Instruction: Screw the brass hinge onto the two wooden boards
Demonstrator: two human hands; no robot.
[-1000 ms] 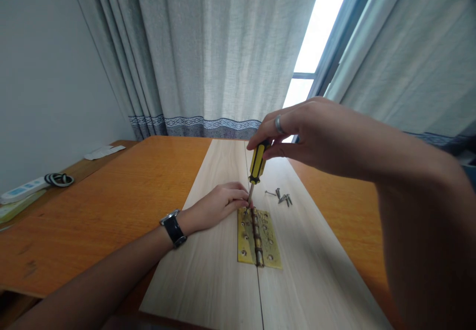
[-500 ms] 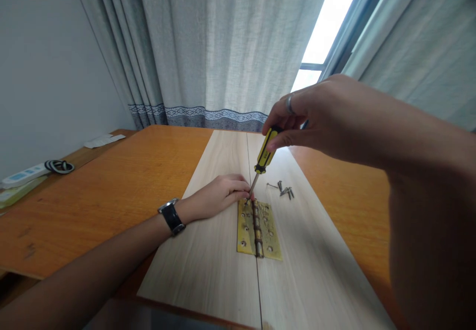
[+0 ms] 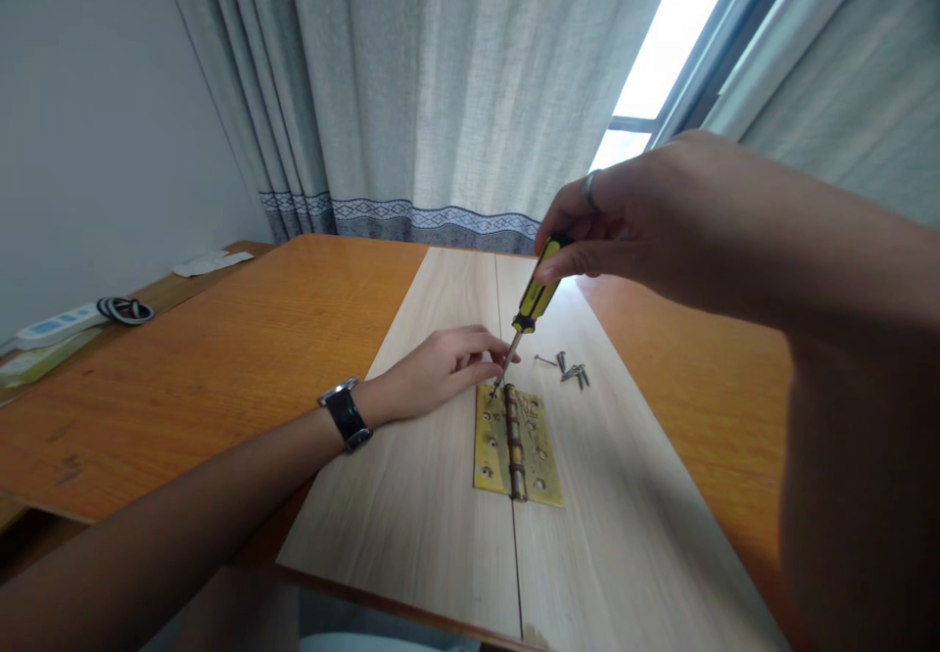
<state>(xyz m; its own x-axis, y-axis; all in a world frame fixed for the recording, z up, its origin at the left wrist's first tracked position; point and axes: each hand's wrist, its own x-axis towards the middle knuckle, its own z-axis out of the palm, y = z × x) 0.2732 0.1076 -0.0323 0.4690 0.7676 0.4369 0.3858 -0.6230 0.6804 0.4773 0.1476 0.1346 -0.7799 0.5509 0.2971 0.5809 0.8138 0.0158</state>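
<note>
My right hand [image 3: 624, 231] is closed round the yellow-and-black handle of a screwdriver [image 3: 535, 302], which leans with its shaft down and to the left. Its tip meets the top left hole area of a brass hinge [image 3: 499, 451]; whether a screw sits under it is too small to tell. The hinge lies unfolded across the seam between two pale wooden boards [image 3: 411, 495]. My left hand [image 3: 447, 370] rests on the left board just above the hinge, thumb and fingers apart on either side of the screwdriver's shaft and holding nothing visible.
Several loose screws [image 3: 577, 374] lie on the right board, beyond the hinge. The boards rest on an orange-brown wooden table [image 3: 308, 324]. A power strip [image 3: 63, 324] with a coiled cord lies at the far left. Curtains [image 3: 470, 94] hang behind the table.
The fingers of my left hand have spread away from the screwdriver's lower shaft. My right hand still holds the screwdriver at the same hinge corner. The whole view has shifted slightly.
</note>
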